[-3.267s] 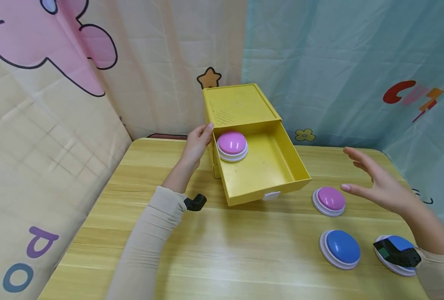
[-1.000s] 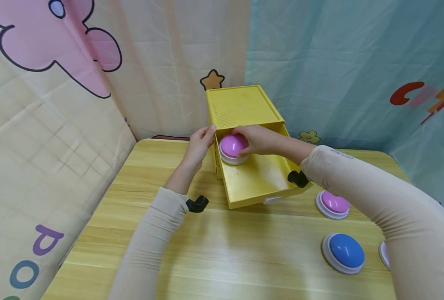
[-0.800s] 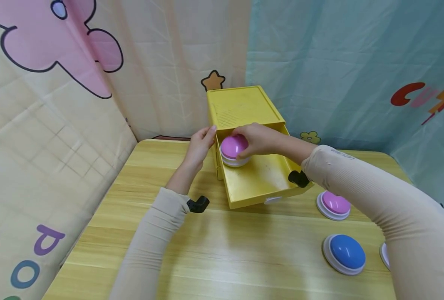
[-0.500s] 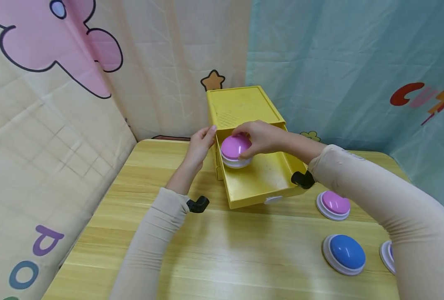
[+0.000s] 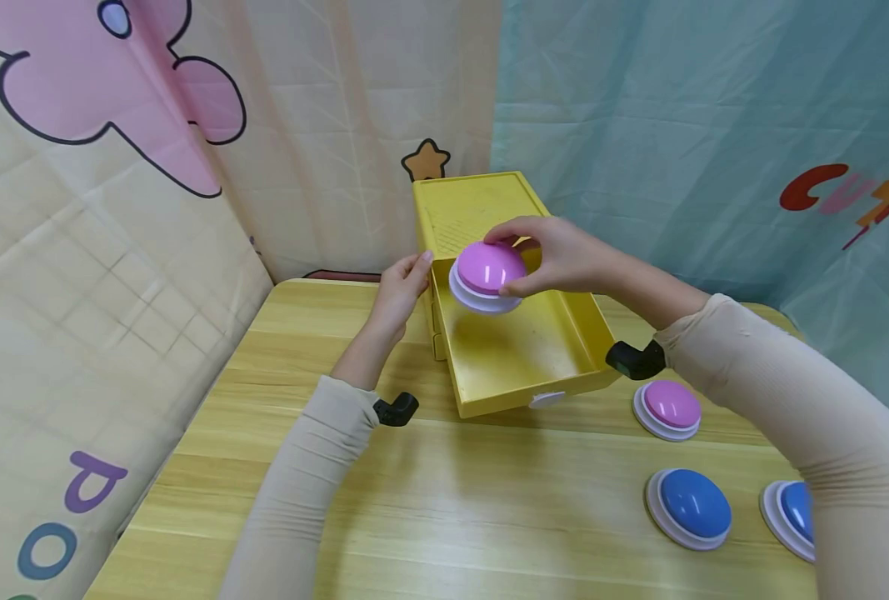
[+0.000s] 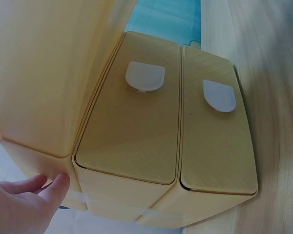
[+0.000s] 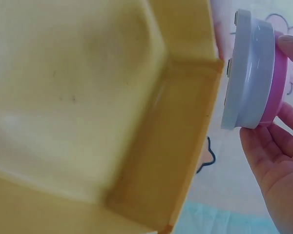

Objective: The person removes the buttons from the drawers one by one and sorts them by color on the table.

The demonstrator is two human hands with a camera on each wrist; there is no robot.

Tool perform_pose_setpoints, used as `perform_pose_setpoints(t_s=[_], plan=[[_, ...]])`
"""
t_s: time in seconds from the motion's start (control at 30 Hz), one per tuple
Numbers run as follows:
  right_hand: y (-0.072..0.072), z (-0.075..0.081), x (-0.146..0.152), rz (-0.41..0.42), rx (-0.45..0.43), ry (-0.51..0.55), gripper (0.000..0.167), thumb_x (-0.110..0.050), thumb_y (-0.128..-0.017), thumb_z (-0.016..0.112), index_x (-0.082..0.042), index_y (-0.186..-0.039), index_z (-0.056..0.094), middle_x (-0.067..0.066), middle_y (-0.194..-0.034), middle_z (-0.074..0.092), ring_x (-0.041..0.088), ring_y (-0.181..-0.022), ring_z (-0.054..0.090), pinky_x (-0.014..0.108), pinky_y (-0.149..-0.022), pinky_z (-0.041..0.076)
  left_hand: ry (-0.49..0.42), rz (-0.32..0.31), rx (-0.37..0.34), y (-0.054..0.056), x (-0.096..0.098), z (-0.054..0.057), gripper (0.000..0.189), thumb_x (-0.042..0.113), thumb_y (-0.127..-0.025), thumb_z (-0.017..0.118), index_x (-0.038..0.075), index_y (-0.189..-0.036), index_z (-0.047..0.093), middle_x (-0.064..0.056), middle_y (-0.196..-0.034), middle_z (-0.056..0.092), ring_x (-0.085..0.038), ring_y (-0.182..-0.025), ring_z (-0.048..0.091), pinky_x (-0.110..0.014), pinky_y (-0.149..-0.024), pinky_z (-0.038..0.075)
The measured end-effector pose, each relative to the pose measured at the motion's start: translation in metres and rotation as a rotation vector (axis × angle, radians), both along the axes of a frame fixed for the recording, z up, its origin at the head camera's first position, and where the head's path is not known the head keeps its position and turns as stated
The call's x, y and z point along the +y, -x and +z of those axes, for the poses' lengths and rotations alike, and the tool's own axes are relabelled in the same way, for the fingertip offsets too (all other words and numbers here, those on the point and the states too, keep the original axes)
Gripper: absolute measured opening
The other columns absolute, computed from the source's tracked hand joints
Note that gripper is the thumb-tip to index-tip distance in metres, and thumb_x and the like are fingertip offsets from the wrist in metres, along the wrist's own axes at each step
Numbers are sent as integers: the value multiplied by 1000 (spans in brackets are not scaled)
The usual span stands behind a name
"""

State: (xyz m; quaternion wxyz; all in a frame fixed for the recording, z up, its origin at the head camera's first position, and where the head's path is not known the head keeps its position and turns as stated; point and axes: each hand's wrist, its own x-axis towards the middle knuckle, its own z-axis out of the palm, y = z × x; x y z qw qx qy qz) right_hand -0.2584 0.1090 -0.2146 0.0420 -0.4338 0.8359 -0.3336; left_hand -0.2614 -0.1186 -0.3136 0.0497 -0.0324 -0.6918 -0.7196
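My right hand [image 5: 564, 257] grips a pink push button [image 5: 491, 267] with a white base, thumb and fingers round its dome. The button is tilted and raised above the pulled-out top drawer [image 5: 519, 350] of a yellow drawer cabinet [image 5: 474, 204]. In the right wrist view, the button [image 7: 256, 73] is seen edge-on beside the drawer wall [image 7: 171, 141]. My left hand [image 5: 399, 292] holds the cabinet at its left front edge. In the left wrist view, fingertips [image 6: 61, 183] touch the cabinet's side, the thumb mostly out of frame.
To the right on the wooden table [image 5: 444, 517] lie another pink button [image 5: 669, 404], a blue button [image 5: 691, 504] and a second blue button [image 5: 795, 512], partly behind my right sleeve. Two shut lower drawers [image 6: 132, 112] show white handles. A printed curtain [image 5: 639, 125] stands behind.
My right hand has come over from the right, taken hold of the pink button inside the drawer, and lifted it up and slightly right. The left hand stays at the cabinet's edge.
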Motion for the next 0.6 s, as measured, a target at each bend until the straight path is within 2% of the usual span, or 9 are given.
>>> perform_pose_setpoints(t_s=[0.17,0.27,0.4,0.6], plan=[[-6,7,20,-44,31,50,55,-8,-69,77,2,-118,54,12,-112,56,22,-103,50,37,-93,42,-10,-11,1,0,0,1,48,27,-94,48,-8,-127,43,-16,-130,43,-22,-119,40,-28,-96,39],[-10,8,35,-69,57,76,55,-4,-69,76,4,-119,52,14,-113,55,21,-102,50,28,-91,43,-7,-16,3,-1,-1,1,49,28,-94,47,-7,-127,43,-16,-130,42,-22,-120,39,-28,-96,39],[-17,5,58,-118,78,107,56,0,-69,75,5,-120,51,15,-114,54,12,-101,49,14,-87,41,-4,-22,3,-1,-1,2,50,30,-94,48,-6,-128,41,-16,-132,41,-23,-121,38,-29,-98,38],[-27,-5,98,-236,56,138,57,3,-70,74,3,-122,50,6,-114,52,8,-101,46,8,-85,39,-11,-24,2,-2,-1,1,49,29,-94,47,-6,-128,42,-15,-132,41,-22,-121,38,-32,-99,37]])
